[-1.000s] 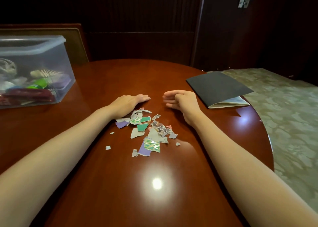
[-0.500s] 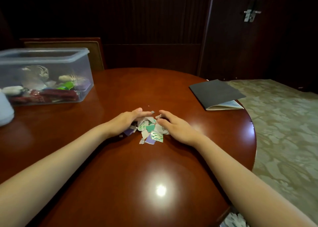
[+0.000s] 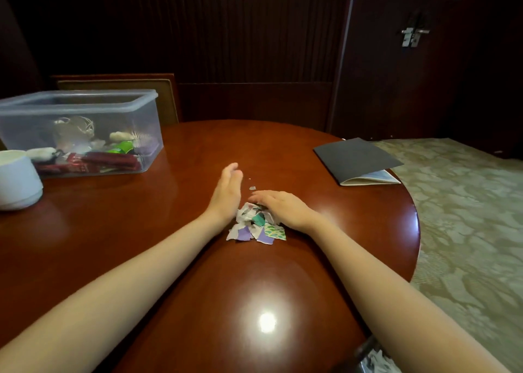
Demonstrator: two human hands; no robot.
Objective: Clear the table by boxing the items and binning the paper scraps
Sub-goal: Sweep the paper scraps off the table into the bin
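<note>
While the paper scraps [image 3: 256, 227] lie heaped near the middle of the desk [image 3: 169, 231], the left hand [image 3: 226, 193] stands on its edge against them with its fingers straight. The right hand [image 3: 281, 207] lies flat on the heap, fingers spread, gripping nothing. A clear box [image 3: 25, 129] sits by the desk's far left edge, and a notebook [image 3: 356, 154] lies at its right edge.
</note>
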